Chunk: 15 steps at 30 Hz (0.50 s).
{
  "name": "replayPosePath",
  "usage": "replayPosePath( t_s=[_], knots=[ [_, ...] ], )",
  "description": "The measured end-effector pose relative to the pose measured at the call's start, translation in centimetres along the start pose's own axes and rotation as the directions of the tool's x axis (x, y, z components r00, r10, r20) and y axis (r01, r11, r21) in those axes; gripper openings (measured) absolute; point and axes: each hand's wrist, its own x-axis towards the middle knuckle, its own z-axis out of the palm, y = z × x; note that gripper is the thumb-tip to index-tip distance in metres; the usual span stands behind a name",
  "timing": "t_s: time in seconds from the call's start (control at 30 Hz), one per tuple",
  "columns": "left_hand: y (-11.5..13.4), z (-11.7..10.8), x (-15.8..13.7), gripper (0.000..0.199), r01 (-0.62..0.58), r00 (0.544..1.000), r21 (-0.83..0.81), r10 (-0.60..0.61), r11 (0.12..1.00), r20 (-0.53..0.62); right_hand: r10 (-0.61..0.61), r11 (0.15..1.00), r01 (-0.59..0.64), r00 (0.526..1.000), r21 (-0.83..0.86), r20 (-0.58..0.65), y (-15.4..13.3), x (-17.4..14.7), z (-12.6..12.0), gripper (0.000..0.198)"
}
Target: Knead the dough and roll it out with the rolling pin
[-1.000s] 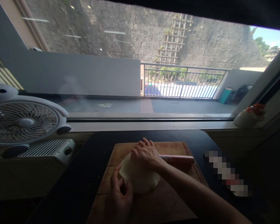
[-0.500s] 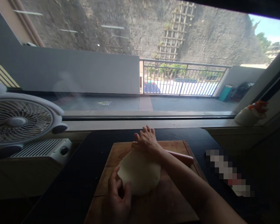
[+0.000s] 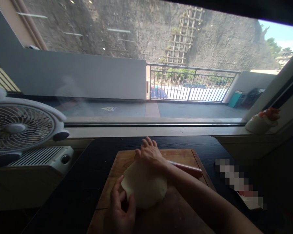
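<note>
A flat round of pale dough [image 3: 145,187] lies on a wooden board [image 3: 109,185]. My left hand [image 3: 122,203] grips its left edge, thumb on top and fingers curled at the rim. Across the dough's far edge, my right hand [image 3: 150,154] rests its palm over a rolling pin [image 3: 187,169], fingers stretched forward and slightly spread. The pin's right end shows beyond my forearm, over the board's right side. Its other end is hidden under my right hand.
The board sits on a black table [image 3: 83,185]. A blurred-out item [image 3: 241,185] lies at the right. A white fan [image 3: 17,126] stands left, above a white slatted unit [image 3: 44,156]. Behind the table runs a window sill [image 3: 161,130], with a pale pot [image 3: 257,125] on its right.
My right hand has moved a little left and toward me over the rolling pin. My left hand stays at the dough's edge.
</note>
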Motion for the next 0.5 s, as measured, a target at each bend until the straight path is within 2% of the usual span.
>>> replayPosePath(
  t_s=[0.07, 0.13, 0.17, 0.27, 0.33, 0.43, 0.5],
  knots=[
    [-0.1, 0.0, 0.0, 0.065, -0.027, 1.0, -0.017, 0.027, 0.999, -0.005, -0.127, 0.991, 0.128, 0.991, 0.035, -0.038, -1.1, -1.6, 0.9, 0.05],
    [0.0, 0.0, 0.1, 0.066, -0.037, 0.999, -0.033, 0.038, 0.999, 0.019, -0.168, 0.984, 0.172, 0.982, 0.042, -0.081, -1.5, -2.1, 1.3, 0.05],
    [0.1, 0.1, 0.0, 0.066, -0.031, 0.999, -0.035, 0.032, 0.999, 0.03, -0.135, 0.99, 0.139, 0.988, 0.041, -0.08, -1.4, -1.7, 1.2, 0.05],
    [0.3, 0.2, 0.0, 0.063, -0.014, 1.0, -0.029, 0.014, 1.0, 0.022, 0.081, 0.996, -0.08, 0.996, 0.027, -0.034, -0.3, 0.7, 0.4, 0.055],
    [-0.1, 0.1, -0.1, 0.063, -0.053, 0.999, -0.008, 0.052, 0.999, -0.013, 0.109, 0.994, -0.108, 0.993, 0.016, -0.039, -0.2, 1.0, 0.1, 0.057],
    [-1.1, -0.7, 0.0, 0.07, -0.159, 0.984, 0.092, 0.166, 0.983, -0.068, -0.094, 0.995, 0.098, 0.99, 0.033, -0.101, -1.8, -1.8, 0.7, 0.052],
    [-1.7, -1.3, 0.0, 0.07, -0.18, 0.968, 0.169, 0.205, 0.969, -0.142, -0.195, 0.977, 0.204, 0.972, 0.065, -0.13, -2.9, -3.9, 1.3, 0.047]
  ],
)
